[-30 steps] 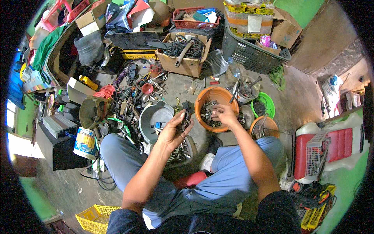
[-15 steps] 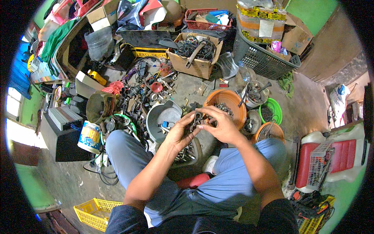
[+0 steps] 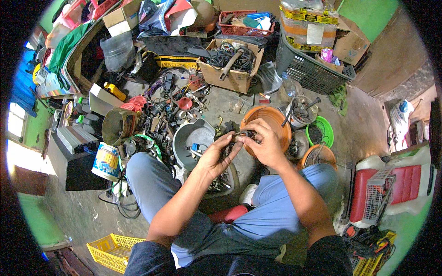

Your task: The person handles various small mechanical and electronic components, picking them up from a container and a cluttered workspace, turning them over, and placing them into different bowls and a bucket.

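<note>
Between my two hands, above the containers on the floor, is a small dark metal part (image 3: pixel 247 134). My left hand (image 3: pixel 215 157) has its thumb and fingers closed on one side of it, with more dark pieces partly hidden in the palm. From the other side, my right hand (image 3: pixel 265 146) pinches the part with thumb and curled fingers. Its exact kind is hidden by the fingers. Below my left hand sits a grey tub (image 3: pixel 232 181) with small metal pieces in it. A grey basin (image 3: pixel 188 152) stands to its left, and an orange basin (image 3: pixel 276 115) lies just beyond my right hand.
A bright green bowl (image 3: pixel 328 129) and a smaller orange bowl (image 3: pixel 328 154) stand to the right. Loose parts and cables spread over the floor at the far left. A cardboard box (image 3: pixel 225 82) of cables stands ahead. A yellow basket (image 3: pixel 108 246) lies at the near left.
My right fingers have curled closer around the dark part, and it has turned in the grip. My left hand has hardly moved.
</note>
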The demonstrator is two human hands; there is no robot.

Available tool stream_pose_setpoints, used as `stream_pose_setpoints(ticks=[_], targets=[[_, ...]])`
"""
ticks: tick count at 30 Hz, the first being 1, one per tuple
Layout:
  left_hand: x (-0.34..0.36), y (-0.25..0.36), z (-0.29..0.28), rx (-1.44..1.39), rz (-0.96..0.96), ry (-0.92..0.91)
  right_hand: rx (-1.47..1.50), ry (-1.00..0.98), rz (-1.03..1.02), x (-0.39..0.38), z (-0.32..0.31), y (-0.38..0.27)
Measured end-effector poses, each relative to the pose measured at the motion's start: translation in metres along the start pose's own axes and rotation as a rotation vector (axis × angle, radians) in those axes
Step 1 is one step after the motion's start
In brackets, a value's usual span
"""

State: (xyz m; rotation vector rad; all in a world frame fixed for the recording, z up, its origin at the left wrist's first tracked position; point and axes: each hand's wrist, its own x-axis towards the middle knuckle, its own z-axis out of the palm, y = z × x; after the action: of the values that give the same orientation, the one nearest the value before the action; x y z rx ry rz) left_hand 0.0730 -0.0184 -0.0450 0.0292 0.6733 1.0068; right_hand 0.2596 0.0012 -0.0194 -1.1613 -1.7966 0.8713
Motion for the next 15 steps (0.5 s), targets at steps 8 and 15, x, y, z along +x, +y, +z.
stream_pose_setpoints(ticks=[8,15], targets=[[-0.002,0.003,0.0,0.023,-0.009,0.013,0.351,0.083,0.236,0.002,0.006,0.003],[0.003,0.004,-0.009,-0.029,-0.009,0.042,0.624,0.103,0.326,0.01,-0.002,0.007]])
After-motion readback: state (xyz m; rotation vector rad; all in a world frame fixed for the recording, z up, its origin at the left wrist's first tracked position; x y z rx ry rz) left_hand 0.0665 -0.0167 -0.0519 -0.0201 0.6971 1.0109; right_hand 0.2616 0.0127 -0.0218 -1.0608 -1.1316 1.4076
